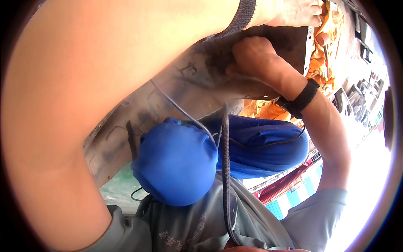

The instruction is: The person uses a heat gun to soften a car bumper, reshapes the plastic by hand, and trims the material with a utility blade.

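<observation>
A large curved metal panel [201,80], grey-brown with dark smudges and scuffs, lies across in front of my knees. My left hand [296,13] is at its far right end, with the fingers bent over the edge; the picture's top cuts off part of the hand. Nearer to me, my right hand [255,54] is closed like a fist against the panel's darker, smudged area. Its fingertips are turned away, so anything inside them is hidden. Dark bands circle both wrists.
Crumpled orange-brown paper [333,38] lies beyond the panel's right edge, with a thin-handled, round-ended object [323,40] on it. My blue-clad knees [178,164] are close below the panel. A dark cord [226,168] hangs before my grey shirt. Blurred dark parts [357,101] stand farther right.
</observation>
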Available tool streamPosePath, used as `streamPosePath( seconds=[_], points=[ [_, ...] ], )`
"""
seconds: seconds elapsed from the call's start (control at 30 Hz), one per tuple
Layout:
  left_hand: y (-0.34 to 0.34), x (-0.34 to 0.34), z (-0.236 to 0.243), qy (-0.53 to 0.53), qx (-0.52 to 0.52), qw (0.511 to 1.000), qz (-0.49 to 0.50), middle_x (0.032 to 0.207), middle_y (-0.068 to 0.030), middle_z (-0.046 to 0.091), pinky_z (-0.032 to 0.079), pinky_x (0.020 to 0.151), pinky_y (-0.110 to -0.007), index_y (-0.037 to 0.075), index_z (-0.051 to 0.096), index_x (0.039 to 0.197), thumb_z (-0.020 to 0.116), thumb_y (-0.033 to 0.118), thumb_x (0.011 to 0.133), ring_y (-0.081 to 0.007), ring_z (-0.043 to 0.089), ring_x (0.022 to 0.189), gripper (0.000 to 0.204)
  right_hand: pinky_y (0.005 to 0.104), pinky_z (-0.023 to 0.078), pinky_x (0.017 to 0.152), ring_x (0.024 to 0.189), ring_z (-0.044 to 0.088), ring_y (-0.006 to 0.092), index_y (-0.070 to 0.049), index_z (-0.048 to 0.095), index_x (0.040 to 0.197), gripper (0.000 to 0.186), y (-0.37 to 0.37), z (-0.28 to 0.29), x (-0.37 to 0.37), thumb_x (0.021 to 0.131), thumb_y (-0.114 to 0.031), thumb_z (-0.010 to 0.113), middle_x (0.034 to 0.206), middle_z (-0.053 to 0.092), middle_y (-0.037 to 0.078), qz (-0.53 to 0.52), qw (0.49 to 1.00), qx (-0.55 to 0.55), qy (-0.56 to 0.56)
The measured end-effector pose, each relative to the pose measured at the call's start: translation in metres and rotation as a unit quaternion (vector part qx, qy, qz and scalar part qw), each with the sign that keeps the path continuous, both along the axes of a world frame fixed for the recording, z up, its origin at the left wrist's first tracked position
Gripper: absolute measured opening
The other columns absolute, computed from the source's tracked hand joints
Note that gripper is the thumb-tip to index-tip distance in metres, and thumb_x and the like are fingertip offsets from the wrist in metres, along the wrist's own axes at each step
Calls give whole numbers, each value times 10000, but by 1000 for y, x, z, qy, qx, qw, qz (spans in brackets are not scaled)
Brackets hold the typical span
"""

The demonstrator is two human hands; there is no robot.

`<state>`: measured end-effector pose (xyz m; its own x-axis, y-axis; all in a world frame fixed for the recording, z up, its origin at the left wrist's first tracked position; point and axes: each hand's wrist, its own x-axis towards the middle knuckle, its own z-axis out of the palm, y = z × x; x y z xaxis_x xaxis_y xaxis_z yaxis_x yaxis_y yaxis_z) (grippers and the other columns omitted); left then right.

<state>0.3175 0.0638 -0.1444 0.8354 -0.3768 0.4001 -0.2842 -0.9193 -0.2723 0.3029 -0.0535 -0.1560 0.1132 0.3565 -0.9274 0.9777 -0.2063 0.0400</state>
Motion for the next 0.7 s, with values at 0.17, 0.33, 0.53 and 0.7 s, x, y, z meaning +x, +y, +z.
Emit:
streamPosePath(
  seconds=[0.17, 0.33, 0.53, 0.7],
  points=[
    [-6, 9, -9, -29, -11, 999, 5, 1366, -70, 577, 272, 1145, -421, 87, 545, 1386, 565, 261, 949, -246, 458, 1331, 471, 428, 583, 814, 910, 728, 332, -45, 773, 906, 472, -4, -3, -3, 773, -498, 781, 902, 741, 178, -16, 999, 38, 30],
    [-7, 4, -3, -15, -24, 1000, 0, 1370, -61, 577, 274, 1143, -416, 92, 559, 1368, 570, 264, 948, -243, 461, 1330, 454, 398, 581, 828, 938, 730, 304, -72, 774, 961, 441, 2, 0, 1, 787, -476, 789, 961, 745, 154, -23, 999, 25, 18],
    [-5, 9, 4, 68, 7, 997, -25, 1358, -53, 587, 291, 1122, -404, 91, 548, 1376, 532, 240, 970, -223, 480, 1312, 433, 366, 578, 836, 963, 734, 270, -103, 780, 1010, 412, -4, -2, 1, 805, -459, 791, 1028, 751, 131, -38, 999, 7, -13],
    [-6, 5, -2, 24, 21, 999, -16, 1379, -64, 579, 256, 1163, -420, 86, 531, 1398, 524, 243, 974, -228, 471, 1334, 452, 374, 579, 820, 976, 732, 264, -115, 788, 983, 376, -1, -8, 1, 803, -445, 795, 1028, 752, 125, -39, 999, 3, -5]
  ],
)
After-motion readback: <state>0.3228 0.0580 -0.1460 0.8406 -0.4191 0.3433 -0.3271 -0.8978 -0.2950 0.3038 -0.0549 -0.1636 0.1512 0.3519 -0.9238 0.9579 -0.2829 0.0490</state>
